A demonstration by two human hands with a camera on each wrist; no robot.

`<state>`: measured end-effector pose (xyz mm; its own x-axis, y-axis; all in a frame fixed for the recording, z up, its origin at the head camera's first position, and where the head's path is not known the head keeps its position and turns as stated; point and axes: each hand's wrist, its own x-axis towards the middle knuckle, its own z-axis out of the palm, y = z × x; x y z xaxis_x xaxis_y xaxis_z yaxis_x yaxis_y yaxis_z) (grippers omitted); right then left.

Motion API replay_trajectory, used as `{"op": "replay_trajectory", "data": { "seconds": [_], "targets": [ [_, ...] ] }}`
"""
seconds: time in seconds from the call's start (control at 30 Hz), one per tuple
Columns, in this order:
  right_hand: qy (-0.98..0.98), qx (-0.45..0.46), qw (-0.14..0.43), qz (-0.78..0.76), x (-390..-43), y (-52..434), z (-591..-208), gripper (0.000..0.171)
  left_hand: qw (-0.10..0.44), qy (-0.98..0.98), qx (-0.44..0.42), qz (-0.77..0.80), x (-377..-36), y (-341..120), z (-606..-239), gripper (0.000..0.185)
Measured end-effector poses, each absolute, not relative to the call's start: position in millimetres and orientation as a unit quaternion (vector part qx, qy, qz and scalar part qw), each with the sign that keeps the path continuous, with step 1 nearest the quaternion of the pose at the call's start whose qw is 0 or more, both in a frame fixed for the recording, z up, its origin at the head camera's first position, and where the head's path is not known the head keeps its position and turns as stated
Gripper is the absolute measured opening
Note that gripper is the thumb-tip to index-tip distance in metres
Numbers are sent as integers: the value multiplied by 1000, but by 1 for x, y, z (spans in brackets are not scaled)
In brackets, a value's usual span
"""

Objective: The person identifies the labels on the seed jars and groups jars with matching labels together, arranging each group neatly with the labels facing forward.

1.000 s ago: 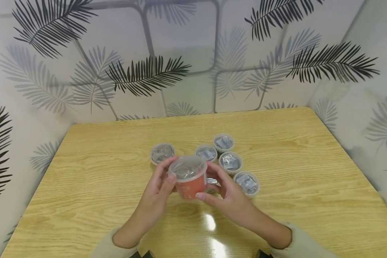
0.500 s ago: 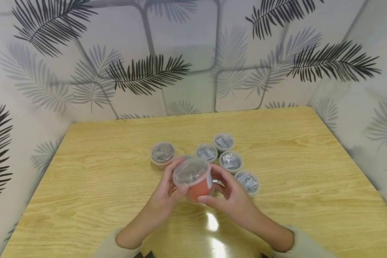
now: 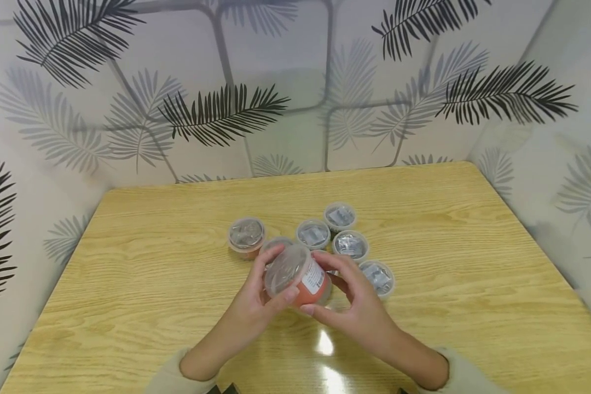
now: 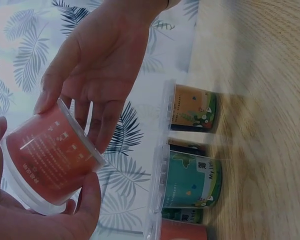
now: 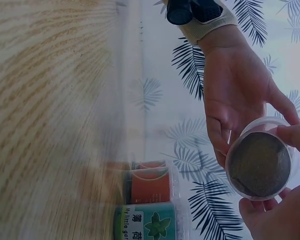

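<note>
Both hands hold a clear-lidded plastic cup with a red wrapper (image 3: 302, 298) tilted above the table. My left hand (image 3: 257, 301) grips it at the lid end, its thumb along the near side. Fingers and thumb of my right hand (image 3: 358, 306) hold the base end. A white printed label (image 3: 313, 278) faces up between the hands. From the right wrist, the cup's clear bottom (image 5: 259, 165) shows dark brown contents. The left wrist view shows pale print on the red wrapper (image 4: 45, 155). Several similar lidded cups stand just behind the hands, some partly hidden.
One cup (image 3: 246, 236) stands on the left, another (image 3: 279, 241) behind the left hand. More stand to the right, one farthest back (image 3: 340, 216) and one beside the right hand (image 3: 378, 278). A teal-wrapped cup (image 4: 190, 177) shows from the left wrist. The wooden table (image 3: 473, 246) meets leaf-patterned walls.
The held cup has turned and tipped: its lid now leans left, its base points right, and the white label has come into view. The left hand has shifted slightly right.
</note>
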<state>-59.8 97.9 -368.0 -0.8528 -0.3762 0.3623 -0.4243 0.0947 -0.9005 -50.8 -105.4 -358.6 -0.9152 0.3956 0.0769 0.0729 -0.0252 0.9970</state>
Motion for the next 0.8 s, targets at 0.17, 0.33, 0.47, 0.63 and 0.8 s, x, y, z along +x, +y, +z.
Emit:
{"op": "replay_trajectory", "data": {
  "seconds": [0.17, 0.33, 0.47, 0.63, 0.8],
  "targets": [
    [-732, 280, -2, 621, -61, 100, -370, 65, 105, 680, 174, 705, -51, -105, -358, 63],
    [-705, 275, -66, 650, -64, 106, -371, 45, 95, 659, 184, 723, -50, -106, -357, 63],
    [-681, 271, -121, 669, -65, 108, -371, 40, 91, 646, 199, 732, -50, -108, -357, 64],
    [-654, 264, -156, 692, -65, 109, -372, 40, 85, 644, 213, 729, -50, -108, -358, 65],
    [-644, 262, -157, 701, -63, 108, -371, 41, 83, 659, 215, 716, -50, -109, -358, 67]
  ]
}}
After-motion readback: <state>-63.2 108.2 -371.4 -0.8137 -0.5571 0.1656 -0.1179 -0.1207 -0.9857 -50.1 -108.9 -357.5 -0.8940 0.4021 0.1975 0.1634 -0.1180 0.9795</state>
